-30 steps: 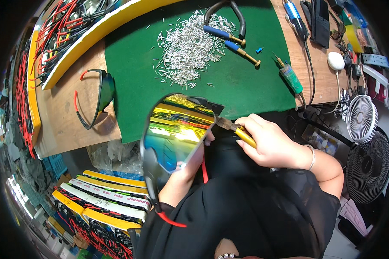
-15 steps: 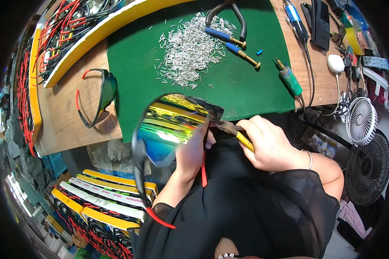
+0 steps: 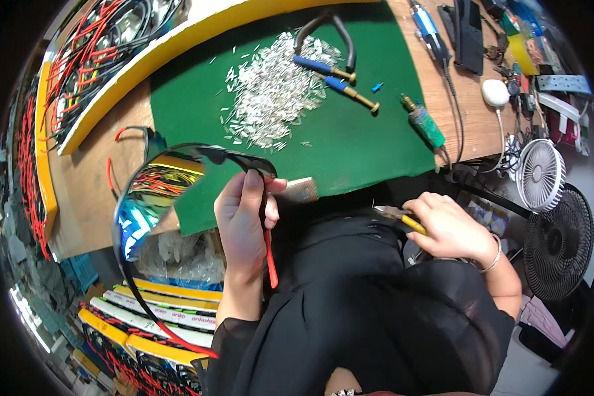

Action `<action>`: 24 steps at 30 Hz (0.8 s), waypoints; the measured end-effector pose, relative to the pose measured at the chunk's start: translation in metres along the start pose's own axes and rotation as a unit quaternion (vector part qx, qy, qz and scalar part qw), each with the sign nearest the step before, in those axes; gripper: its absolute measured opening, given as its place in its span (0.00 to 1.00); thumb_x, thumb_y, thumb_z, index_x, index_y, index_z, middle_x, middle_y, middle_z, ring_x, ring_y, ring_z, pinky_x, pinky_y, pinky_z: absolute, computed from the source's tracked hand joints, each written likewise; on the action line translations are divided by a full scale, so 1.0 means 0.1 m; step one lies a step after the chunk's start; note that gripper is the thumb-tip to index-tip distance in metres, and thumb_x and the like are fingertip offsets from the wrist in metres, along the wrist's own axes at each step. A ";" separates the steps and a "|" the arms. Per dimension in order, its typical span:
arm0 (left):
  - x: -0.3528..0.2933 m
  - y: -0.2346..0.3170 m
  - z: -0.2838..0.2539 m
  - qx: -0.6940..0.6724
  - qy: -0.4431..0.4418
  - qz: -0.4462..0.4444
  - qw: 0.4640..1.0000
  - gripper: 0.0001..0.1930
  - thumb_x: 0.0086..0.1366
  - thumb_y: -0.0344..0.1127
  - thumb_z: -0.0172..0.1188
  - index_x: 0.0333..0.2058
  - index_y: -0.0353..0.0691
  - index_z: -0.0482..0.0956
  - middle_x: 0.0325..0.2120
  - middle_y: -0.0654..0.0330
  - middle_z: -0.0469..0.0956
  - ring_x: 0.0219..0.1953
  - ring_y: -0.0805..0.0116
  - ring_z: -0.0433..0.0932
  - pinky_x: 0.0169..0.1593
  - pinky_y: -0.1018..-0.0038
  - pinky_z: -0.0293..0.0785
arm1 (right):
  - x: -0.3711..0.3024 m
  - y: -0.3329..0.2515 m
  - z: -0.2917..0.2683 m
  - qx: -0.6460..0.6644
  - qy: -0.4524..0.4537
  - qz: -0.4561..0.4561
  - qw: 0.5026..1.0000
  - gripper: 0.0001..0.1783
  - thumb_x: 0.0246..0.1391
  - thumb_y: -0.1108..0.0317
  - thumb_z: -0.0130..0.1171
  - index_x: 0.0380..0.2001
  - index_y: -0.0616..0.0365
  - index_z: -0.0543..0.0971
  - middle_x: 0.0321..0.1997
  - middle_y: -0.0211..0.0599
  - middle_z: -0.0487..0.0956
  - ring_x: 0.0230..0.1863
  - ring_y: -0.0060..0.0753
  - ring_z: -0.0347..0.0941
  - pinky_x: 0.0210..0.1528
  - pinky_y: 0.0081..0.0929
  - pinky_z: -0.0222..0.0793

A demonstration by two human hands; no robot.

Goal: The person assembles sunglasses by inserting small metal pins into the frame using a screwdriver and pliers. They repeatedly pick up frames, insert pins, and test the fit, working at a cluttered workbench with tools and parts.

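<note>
My left hand (image 3: 241, 214) is closed round a pair of sunglasses (image 3: 168, 173) near its hinge corner. The sunglasses have a mirrored lens, a black frame and red temple tips, and they hang over the green mat's near left corner. My right hand (image 3: 450, 228) grips yellow-handled pliers (image 3: 413, 224), held over my lap with the jaws pointing left. A thin wire-like bit (image 3: 373, 204) shows at the jaw tips. Just right of my left fingers, a small metal block (image 3: 301, 189) sits at the mat's front edge.
Many short silvery pins (image 3: 270, 92) lie heaped on the green mat (image 3: 376, 142). Beside them are blue-handled screwdrivers (image 3: 350, 94), black-handled pliers (image 3: 343, 41) and a green tool (image 3: 428, 127). More sunglasses fill the yellow-edged trays (image 3: 112, 99). Fans (image 3: 541, 175) stand at right.
My hands have drawn apart. The left carried the sunglasses to the left, and the right pulled the pliers away from the frame to the right. The metal block has come into view.
</note>
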State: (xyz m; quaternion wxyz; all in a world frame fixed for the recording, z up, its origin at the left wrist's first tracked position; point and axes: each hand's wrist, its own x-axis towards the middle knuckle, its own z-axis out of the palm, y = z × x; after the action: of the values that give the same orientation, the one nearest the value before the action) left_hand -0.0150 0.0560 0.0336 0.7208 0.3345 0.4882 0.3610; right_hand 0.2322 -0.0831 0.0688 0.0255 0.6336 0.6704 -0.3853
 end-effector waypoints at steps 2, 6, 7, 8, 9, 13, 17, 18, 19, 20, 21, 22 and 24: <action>-0.01 -0.09 0.04 0.026 -0.011 -0.012 1.000 0.12 0.65 0.36 0.45 0.28 0.34 0.71 0.22 0.57 0.75 0.13 0.82 0.61 0.16 0.86 0.55 | -0.14 0.09 -0.22 0.046 0.030 0.023 0.998 0.22 0.40 0.62 0.58 0.39 0.63 0.69 0.32 0.44 0.70 0.36 0.46 0.67 0.39 0.34 0.63; -0.01 -0.22 0.15 0.025 -0.025 -0.044 0.998 0.11 0.65 0.37 0.44 0.29 0.36 0.69 0.20 0.60 0.74 0.13 0.82 0.60 0.15 0.86 0.53 | -0.39 0.61 -0.34 0.194 0.283 0.193 0.919 0.23 0.47 0.61 0.55 0.43 0.64 0.67 0.37 0.48 0.70 0.40 0.47 0.68 0.42 0.33 0.64; -0.01 -0.22 0.19 0.020 -0.028 -0.051 0.998 0.11 0.65 0.37 0.44 0.29 0.36 0.69 0.20 0.60 0.74 0.13 0.82 0.60 0.15 0.86 0.53 | -0.37 0.77 -0.32 0.222 0.353 0.273 0.867 0.23 0.48 0.61 0.54 0.44 0.64 0.67 0.38 0.50 0.70 0.42 0.48 0.68 0.44 0.34 0.63; 0.01 -0.22 0.20 -0.005 -0.051 -0.068 0.996 0.12 0.65 0.36 0.45 0.29 0.33 0.71 0.21 0.60 0.76 0.14 0.83 0.64 0.16 0.87 0.58 | -0.30 0.98 -0.26 0.088 0.408 0.287 0.862 0.23 0.49 0.61 0.53 0.45 0.64 0.67 0.39 0.51 0.70 0.42 0.48 0.67 0.45 0.35 0.63; 0.01 -0.22 0.23 0.007 -0.070 -0.075 0.995 0.11 0.65 0.35 0.45 0.29 0.34 0.70 0.21 0.59 0.75 0.14 0.82 0.63 0.16 0.86 0.57 | -0.21 1.18 -0.18 -0.047 0.452 0.292 0.841 0.23 0.50 0.61 0.53 0.45 0.65 0.67 0.39 0.52 0.70 0.43 0.49 0.66 0.46 0.35 0.62; -0.09 -0.18 0.30 0.062 -0.076 -0.095 0.991 0.10 0.65 0.33 0.43 0.26 0.35 0.68 0.20 0.59 0.74 0.13 0.81 0.61 0.16 0.86 0.55 | 0.21 1.41 0.01 -0.249 0.438 0.335 0.796 0.27 0.50 0.54 0.52 0.48 0.61 0.66 0.44 0.53 0.68 0.48 0.52 0.62 0.50 0.44 0.57; -0.11 -0.23 0.27 0.088 -0.071 -0.097 0.989 0.10 0.65 0.32 0.43 0.27 0.36 0.70 0.20 0.61 0.74 0.13 0.82 0.61 0.17 0.87 0.56 | 0.09 1.29 -0.04 -0.311 0.473 0.305 0.766 0.31 0.50 0.54 0.53 0.52 0.62 0.62 0.48 0.54 0.66 0.53 0.53 0.59 0.54 0.43 0.54; -0.09 -0.30 0.23 0.085 -0.077 -0.098 0.989 0.10 0.65 0.32 0.43 0.28 0.36 0.70 0.20 0.62 0.74 0.13 0.83 0.61 0.17 0.87 0.56 | 0.09 0.92 -0.19 -0.245 0.500 0.255 0.791 0.31 0.49 0.55 0.55 0.52 0.64 0.63 0.49 0.53 0.66 0.53 0.51 0.59 0.55 0.40 0.54; -0.08 -0.34 0.25 0.086 -0.091 -0.100 0.987 0.10 0.65 0.33 0.43 0.28 0.36 0.70 0.20 0.62 0.74 0.13 0.83 0.61 0.17 0.87 0.56 | 0.11 0.49 -0.34 -0.176 0.524 0.213 0.806 0.31 0.47 0.57 0.56 0.51 0.65 0.63 0.49 0.52 0.66 0.53 0.49 0.59 0.56 0.38 0.53; -0.11 -0.37 0.25 0.092 -0.093 -0.102 0.986 0.10 0.65 0.34 0.44 0.27 0.36 0.70 0.21 0.62 0.75 0.13 0.83 0.61 0.17 0.87 0.56 | 0.16 0.29 -0.41 -0.118 0.479 0.109 0.863 0.30 0.45 0.62 0.59 0.50 0.66 0.65 0.50 0.49 0.66 0.50 0.47 0.63 0.55 0.35 0.56; -0.12 -0.40 0.25 0.098 -0.103 -0.130 0.981 0.11 0.65 0.36 0.45 0.27 0.36 0.71 0.19 0.64 0.73 0.13 0.83 0.61 0.17 0.86 0.56 | 0.23 0.10 -0.38 0.002 0.423 0.013 0.906 0.28 0.44 0.64 0.59 0.49 0.64 0.66 0.48 0.46 0.68 0.43 0.42 0.68 0.48 0.31 0.64; -0.12 -0.46 0.25 0.119 -0.111 -0.125 0.979 0.11 0.64 0.36 0.46 0.27 0.36 0.72 0.18 0.65 0.72 0.14 0.83 0.62 0.17 0.86 0.56 | 0.36 -0.17 -0.35 0.187 0.301 -0.045 0.934 0.28 0.43 0.66 0.60 0.49 0.61 0.67 0.45 0.44 0.69 0.35 0.33 0.70 0.37 0.24 0.69; -0.17 -0.49 0.29 0.172 -0.112 -0.119 0.971 0.12 0.64 0.38 0.47 0.27 0.36 0.73 0.16 0.66 0.69 0.15 0.82 0.63 0.19 0.85 0.58 | 0.64 -0.39 -0.19 0.287 0.200 -0.058 0.935 0.28 0.41 0.71 0.60 0.49 0.58 0.67 0.39 0.39 0.72 0.26 0.23 0.68 0.30 0.20 0.69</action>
State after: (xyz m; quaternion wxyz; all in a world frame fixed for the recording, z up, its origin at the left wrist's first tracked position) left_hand 0.0173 0.0128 0.0088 0.7398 0.4316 0.4957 0.1437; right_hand 0.1945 -0.0159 0.0677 -0.3141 0.6379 0.5581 -0.4278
